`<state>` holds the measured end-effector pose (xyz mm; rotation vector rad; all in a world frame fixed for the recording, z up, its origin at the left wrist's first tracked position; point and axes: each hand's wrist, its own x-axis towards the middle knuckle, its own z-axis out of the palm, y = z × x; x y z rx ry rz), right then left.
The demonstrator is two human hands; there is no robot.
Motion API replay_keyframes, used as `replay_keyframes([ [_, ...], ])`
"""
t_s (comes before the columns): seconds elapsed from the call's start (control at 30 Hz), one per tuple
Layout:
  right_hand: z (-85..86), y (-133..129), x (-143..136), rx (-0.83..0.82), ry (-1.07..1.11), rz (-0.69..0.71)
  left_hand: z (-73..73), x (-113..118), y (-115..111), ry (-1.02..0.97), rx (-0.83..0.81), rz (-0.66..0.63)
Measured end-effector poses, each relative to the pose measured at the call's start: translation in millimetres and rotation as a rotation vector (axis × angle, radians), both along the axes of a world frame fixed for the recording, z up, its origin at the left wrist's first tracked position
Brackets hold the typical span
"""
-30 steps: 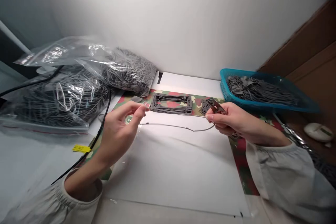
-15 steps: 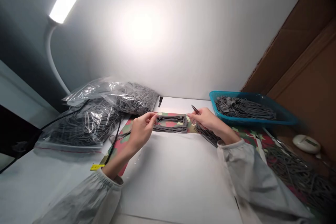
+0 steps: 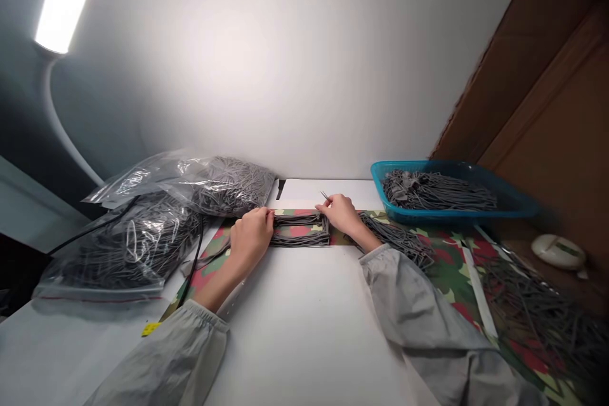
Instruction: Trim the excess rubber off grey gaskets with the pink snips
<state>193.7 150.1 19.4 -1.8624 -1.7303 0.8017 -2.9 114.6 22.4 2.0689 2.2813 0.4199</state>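
Grey, cord-like strands (image 3: 301, 241) lie in a rectangular outline on a camouflage-patterned sheet (image 3: 299, 229). At the left end of that outline, my left hand (image 3: 251, 233) is closed, thumb and fingers pinched on the grey strands; its fingertips are partly hidden. My right hand (image 3: 343, 212) is at the upper right corner, closed around thin, dark tweezers (image 3: 324, 195) whose points stick up to the left. More loose grey strands (image 3: 397, 238) lie just right of this hand, partly under the forearm.
Clear bags (image 3: 157, 235) of grey pieces stand on the left, with a black cable (image 3: 190, 266) in front. A blue tray (image 3: 457, 214) holds more strands at the back right. Beyond the right sleeve are a strand pile (image 3: 547, 311) and a white mouse-like object (image 3: 557, 251). A lamp (image 3: 69, 0) shines from upper left.
The view has shifted slightly. My right hand has moved a little left over the upper right corner of the outline. My left hand has turned so that its back shows more.
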Motion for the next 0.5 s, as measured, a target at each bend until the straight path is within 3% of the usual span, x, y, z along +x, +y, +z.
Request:
replay_keyframes([
  [0.2,24.9,-15,10,0.105,0.090,-0.056,-0.2,-1,0,0.048,0.027,-0.002],
  [0.37,69.2,-43,32,0.241,0.206,-0.078,8.3,0,-8,0.050,0.092,-0.009],
  [0.5,104.9,-71,55,0.359,0.318,-0.115,20.7,19,-22,0.067,0.119,-0.140],
])
